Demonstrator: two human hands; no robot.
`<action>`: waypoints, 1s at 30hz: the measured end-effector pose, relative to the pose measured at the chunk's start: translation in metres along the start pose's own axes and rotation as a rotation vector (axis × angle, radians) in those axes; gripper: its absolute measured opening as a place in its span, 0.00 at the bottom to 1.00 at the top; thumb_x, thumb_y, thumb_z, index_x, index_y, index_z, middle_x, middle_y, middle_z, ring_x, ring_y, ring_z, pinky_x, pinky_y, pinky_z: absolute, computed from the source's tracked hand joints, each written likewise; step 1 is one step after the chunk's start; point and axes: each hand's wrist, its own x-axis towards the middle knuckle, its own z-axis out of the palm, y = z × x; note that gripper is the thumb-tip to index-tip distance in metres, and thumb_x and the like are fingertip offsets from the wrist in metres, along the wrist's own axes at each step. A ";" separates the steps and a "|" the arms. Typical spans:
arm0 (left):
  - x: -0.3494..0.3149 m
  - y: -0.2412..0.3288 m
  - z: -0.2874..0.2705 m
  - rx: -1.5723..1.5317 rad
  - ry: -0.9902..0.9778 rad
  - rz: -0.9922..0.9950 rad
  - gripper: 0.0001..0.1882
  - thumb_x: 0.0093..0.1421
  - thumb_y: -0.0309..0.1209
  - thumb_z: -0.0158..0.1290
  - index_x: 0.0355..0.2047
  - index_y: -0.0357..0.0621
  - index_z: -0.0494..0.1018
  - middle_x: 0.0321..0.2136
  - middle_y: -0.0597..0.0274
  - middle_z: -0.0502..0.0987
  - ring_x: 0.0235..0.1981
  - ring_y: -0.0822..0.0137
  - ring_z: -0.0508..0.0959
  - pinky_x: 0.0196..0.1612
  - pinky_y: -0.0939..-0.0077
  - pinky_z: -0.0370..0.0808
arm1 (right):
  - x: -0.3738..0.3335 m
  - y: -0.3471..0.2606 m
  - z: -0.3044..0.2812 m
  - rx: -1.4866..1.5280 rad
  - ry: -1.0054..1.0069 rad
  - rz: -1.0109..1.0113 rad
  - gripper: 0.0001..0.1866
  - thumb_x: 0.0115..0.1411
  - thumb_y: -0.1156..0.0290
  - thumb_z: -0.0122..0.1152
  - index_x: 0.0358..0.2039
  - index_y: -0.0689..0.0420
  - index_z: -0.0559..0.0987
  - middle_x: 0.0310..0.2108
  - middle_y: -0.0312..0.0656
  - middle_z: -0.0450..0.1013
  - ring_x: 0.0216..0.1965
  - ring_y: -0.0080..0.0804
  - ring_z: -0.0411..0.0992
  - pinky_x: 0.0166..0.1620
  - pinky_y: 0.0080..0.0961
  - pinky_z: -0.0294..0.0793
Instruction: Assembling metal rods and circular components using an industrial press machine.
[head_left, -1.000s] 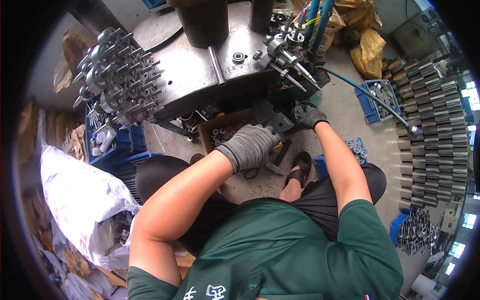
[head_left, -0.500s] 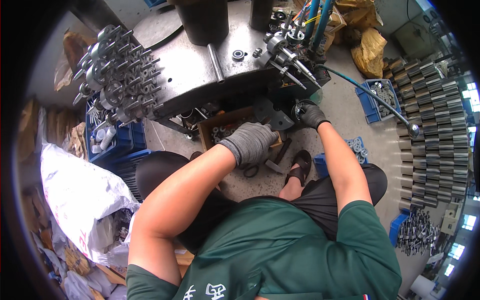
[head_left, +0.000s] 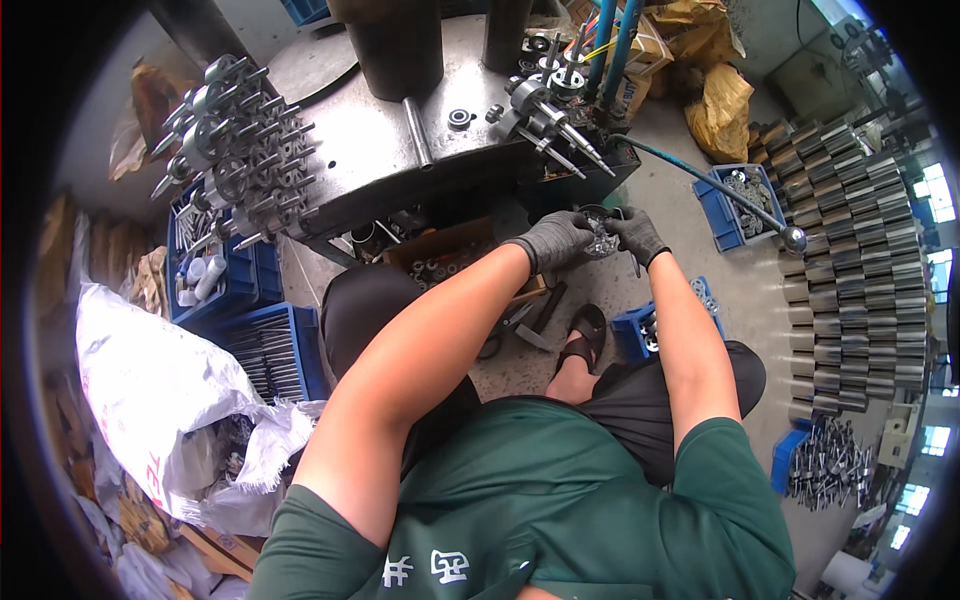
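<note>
Both gloved hands meet beneath the front edge of the metal machine table [head_left: 380,150]. Between them is a small shiny round metal part [head_left: 600,238], its exact kind too small to make out. My left hand [head_left: 556,240], in a grey knit glove, has its fingers closed at the part's left side. Gripping the part from the right is my right hand [head_left: 638,236], also gloved in grey. A thin dark rod-like piece shows just below the right fingers; what it belongs to is unclear. On the table above lie a metal bar [head_left: 417,133] and a ring bearing [head_left: 459,119].
Shafts with round metal bodies [head_left: 225,150] are stacked at the table's left. More shafts [head_left: 550,125] lie at its right end. Blue bins [head_left: 268,350] stand left and right on the floor. A hammer [head_left: 540,320] lies near my foot. Steel cylinders [head_left: 850,270] line the right.
My left hand has moved right and forward to join my right hand at the metal part. The dark rounded plate seen between the hands earlier no longer shows there. The view has shifted slightly.
</note>
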 end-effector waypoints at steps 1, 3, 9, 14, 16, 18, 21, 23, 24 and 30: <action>0.019 -0.020 0.006 -0.004 0.012 0.003 0.19 0.61 0.37 0.55 0.46 0.35 0.78 0.43 0.49 0.83 0.48 0.59 0.82 0.53 0.63 0.77 | -0.002 -0.009 0.000 -0.008 -0.005 -0.009 0.14 0.58 0.71 0.67 0.44 0.61 0.82 0.30 0.39 0.79 0.26 0.28 0.75 0.26 0.28 0.75; 0.053 -0.060 0.014 0.071 0.034 0.147 0.18 0.62 0.37 0.55 0.45 0.37 0.77 0.40 0.53 0.82 0.43 0.61 0.82 0.49 0.62 0.78 | -0.006 -0.025 0.005 0.001 -0.019 -0.100 0.14 0.59 0.69 0.65 0.43 0.62 0.82 0.29 0.38 0.78 0.22 0.25 0.71 0.22 0.24 0.71; 0.089 -0.046 0.069 -1.599 0.045 -0.329 0.08 0.67 0.35 0.48 0.43 0.48 0.70 0.32 0.62 0.73 0.29 0.62 0.74 0.35 0.56 0.77 | -0.025 -0.032 -0.014 0.012 0.008 -0.098 0.17 0.59 0.67 0.66 0.46 0.60 0.82 0.31 0.37 0.79 0.22 0.24 0.72 0.23 0.23 0.71; 0.091 -0.016 0.086 -1.708 0.164 -0.244 0.14 0.68 0.39 0.45 0.44 0.43 0.73 0.38 0.54 0.77 0.40 0.54 0.79 0.47 0.50 0.79 | -0.051 -0.058 -0.016 -0.024 -0.115 -0.136 0.19 0.60 0.64 0.65 0.50 0.59 0.82 0.32 0.37 0.79 0.22 0.23 0.72 0.24 0.23 0.72; 0.088 0.002 0.086 -1.823 0.135 -0.250 0.13 0.69 0.37 0.45 0.45 0.42 0.73 0.44 0.51 0.78 0.45 0.51 0.80 0.51 0.50 0.80 | -0.060 -0.065 -0.020 -0.089 -0.179 -0.150 0.20 0.60 0.63 0.65 0.50 0.59 0.82 0.32 0.37 0.79 0.22 0.23 0.72 0.25 0.23 0.72; 0.092 -0.011 0.083 -1.886 0.089 -0.189 0.13 0.69 0.35 0.44 0.45 0.41 0.73 0.43 0.51 0.78 0.45 0.51 0.80 0.52 0.51 0.80 | -0.063 -0.076 -0.017 -0.116 -0.120 -0.168 0.20 0.60 0.62 0.65 0.50 0.58 0.82 0.31 0.37 0.79 0.22 0.22 0.72 0.25 0.21 0.72; 0.088 -0.019 0.085 -1.943 0.048 -0.182 0.11 0.69 0.31 0.44 0.43 0.39 0.74 0.39 0.50 0.79 0.43 0.53 0.81 0.51 0.56 0.81 | -0.050 -0.062 -0.030 -0.032 -0.106 -0.109 0.20 0.61 0.64 0.65 0.53 0.57 0.81 0.32 0.35 0.80 0.23 0.21 0.72 0.24 0.21 0.71; 0.082 -0.020 0.086 -1.925 0.088 -0.220 0.11 0.69 0.31 0.45 0.42 0.40 0.75 0.36 0.52 0.80 0.41 0.55 0.82 0.50 0.58 0.82 | -0.041 -0.045 -0.035 0.079 -0.094 -0.113 0.19 0.60 0.64 0.65 0.51 0.57 0.81 0.30 0.35 0.79 0.22 0.21 0.71 0.23 0.22 0.71; 0.079 -0.035 0.081 -1.899 0.033 -0.178 0.11 0.70 0.31 0.49 0.45 0.38 0.76 0.39 0.53 0.82 0.43 0.59 0.83 0.51 0.63 0.82 | -0.037 -0.044 -0.032 0.181 -0.095 -0.130 0.19 0.59 0.64 0.66 0.50 0.57 0.81 0.28 0.36 0.79 0.20 0.22 0.70 0.23 0.23 0.72; 0.029 -0.064 0.070 -0.599 0.380 0.109 0.19 0.64 0.28 0.59 0.53 0.33 0.75 0.45 0.53 0.84 0.48 0.68 0.83 0.51 0.75 0.80 | -0.009 0.019 -0.017 0.083 0.211 0.154 0.20 0.62 0.57 0.64 0.46 0.59 0.80 0.24 0.39 0.75 0.15 0.29 0.66 0.20 0.28 0.70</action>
